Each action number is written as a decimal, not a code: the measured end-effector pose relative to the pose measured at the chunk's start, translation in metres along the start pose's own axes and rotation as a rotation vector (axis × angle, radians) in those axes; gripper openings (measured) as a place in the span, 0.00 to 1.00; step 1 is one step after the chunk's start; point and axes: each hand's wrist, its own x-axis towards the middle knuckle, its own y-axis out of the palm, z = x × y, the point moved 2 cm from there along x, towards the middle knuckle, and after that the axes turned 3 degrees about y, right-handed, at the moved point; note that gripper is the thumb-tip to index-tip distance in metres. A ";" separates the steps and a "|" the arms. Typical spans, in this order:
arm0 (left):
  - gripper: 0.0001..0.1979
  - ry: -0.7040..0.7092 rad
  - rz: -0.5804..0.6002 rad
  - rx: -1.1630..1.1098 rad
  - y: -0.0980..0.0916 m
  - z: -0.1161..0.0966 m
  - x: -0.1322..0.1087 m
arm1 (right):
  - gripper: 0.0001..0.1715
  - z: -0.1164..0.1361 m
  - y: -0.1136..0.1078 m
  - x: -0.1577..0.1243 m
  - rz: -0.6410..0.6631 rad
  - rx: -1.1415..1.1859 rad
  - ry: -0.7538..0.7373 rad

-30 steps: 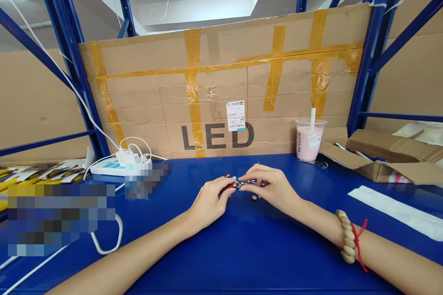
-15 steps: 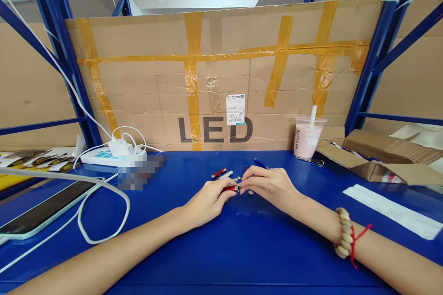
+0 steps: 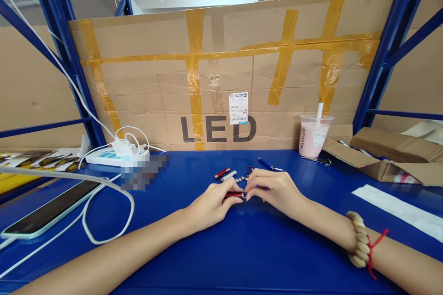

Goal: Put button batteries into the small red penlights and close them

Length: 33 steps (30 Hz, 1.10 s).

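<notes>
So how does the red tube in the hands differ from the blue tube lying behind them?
The red tube is pinched between left hand and right hand; the blue tube lies free on the table. Red sits level; blue slants. Both are slim, short cylinders.

A single head-worn camera looks forward and slightly down across the blue surface (image 3: 221,258), close above both forearms, facing a taped cardboard sheet (image 3: 228,73) at the back.

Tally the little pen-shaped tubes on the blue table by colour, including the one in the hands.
Red tubes: 2, one held in the left hand
Silver tube: 1
Blue tube: 1
Total: 4
</notes>
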 end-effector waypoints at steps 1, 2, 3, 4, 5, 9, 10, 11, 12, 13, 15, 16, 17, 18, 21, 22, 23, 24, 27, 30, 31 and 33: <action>0.05 -0.003 -0.002 0.001 0.000 0.000 0.000 | 0.10 -0.001 0.001 0.000 0.003 0.022 0.030; 0.05 -0.005 -0.004 0.004 0.000 0.000 -0.001 | 0.10 -0.001 0.002 0.001 0.011 0.045 0.068; 0.05 -0.004 -0.005 0.006 0.000 0.000 -0.001 | 0.09 -0.002 0.003 0.001 0.022 0.072 0.112; 0.05 -0.004 -0.008 0.006 0.000 -0.001 -0.001 | 0.08 -0.003 0.005 0.001 0.037 0.104 0.163; 0.05 -0.004 -0.010 0.002 -0.001 -0.001 -0.001 | 0.08 -0.004 0.006 0.001 0.055 0.143 0.220; 0.08 -0.033 -0.007 -0.030 -0.002 -0.003 0.000 | 0.12 -0.006 0.013 0.000 0.171 0.372 0.489; 0.08 -0.038 -0.003 -0.032 -0.003 -0.003 0.001 | 0.13 -0.006 0.014 -0.001 0.204 0.425 0.543; 0.09 -0.042 0.001 -0.030 -0.003 -0.003 0.001 | 0.14 -0.007 0.015 -0.001 0.235 0.465 0.582; 0.09 -0.043 0.002 -0.026 -0.003 -0.003 0.001 | 0.15 -0.007 0.016 -0.001 0.260 0.493 0.608; 0.08 -0.042 0.002 -0.021 -0.003 -0.003 0.001 | 0.16 -0.008 0.017 -0.001 0.278 0.512 0.622; 0.08 -0.040 -0.006 -0.009 -0.004 -0.003 0.002 | 0.17 -0.010 0.018 -0.002 0.292 0.530 0.635; 0.08 -0.040 -0.015 -0.001 -0.004 -0.003 0.003 | 0.17 -0.011 0.018 -0.002 0.289 0.532 0.640; 0.08 -0.041 -0.026 0.007 -0.004 -0.002 0.004 | 0.17 -0.012 0.019 -0.001 0.279 0.530 0.646; 0.08 -0.043 -0.042 0.010 -0.004 -0.002 0.004 | 0.18 -0.012 0.019 -0.001 0.263 0.522 0.651; 0.10 -0.059 -0.111 0.000 -0.005 -0.001 0.007 | 0.18 -0.010 0.017 0.003 0.187 0.489 0.658; 0.10 -0.068 -0.131 -0.006 -0.005 0.000 0.007 | 0.19 -0.009 0.015 0.005 0.160 0.486 0.656; 0.11 -0.078 -0.147 -0.011 -0.005 0.000 0.008 | 0.20 -0.008 0.013 0.007 0.131 0.482 0.654; 0.11 -0.090 -0.160 -0.017 -0.005 0.000 0.008 | 0.20 -0.007 0.009 0.008 0.097 0.475 0.651; 0.11 -0.103 -0.218 -0.033 -0.006 0.000 0.008 | 0.20 -0.013 -0.009 0.012 -0.044 0.351 0.624; 0.09 -0.137 -0.294 -0.053 -0.009 0.001 0.008 | 0.17 -0.025 -0.030 0.013 -0.159 0.000 0.484; 0.10 -0.162 -0.307 -0.061 -0.009 0.002 0.008 | 0.15 -0.029 -0.034 0.012 -0.143 -0.117 0.428; 0.11 -0.215 -0.315 -0.075 -0.010 0.003 0.008 | 0.13 -0.036 -0.037 0.011 -0.040 -0.239 0.359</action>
